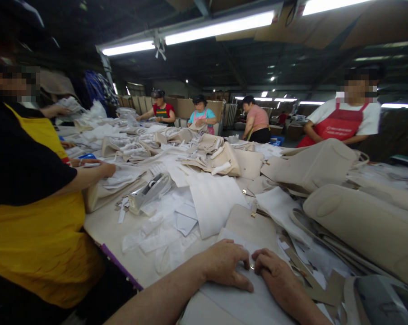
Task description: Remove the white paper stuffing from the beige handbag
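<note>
My left hand [226, 264] lies flat on a white sheet of paper [244, 300] at the near edge of the table, fingers spread and pressing down. My right hand [271, 268] rests just beside it, fingertips touching the same sheet where a small metal piece shows between the two hands. Under and beyond the sheet lies a flat beige bag panel [254, 228] with a gold fitting. What the fingers pinch is too small to tell.
A person in a yellow apron [38, 234] works close on the left, next to a tape dispenser [150, 192]. Beige bags [363, 225] pile up on the right. White paper sheets [212, 203] cover the table [112, 230]; other workers stand around the far side.
</note>
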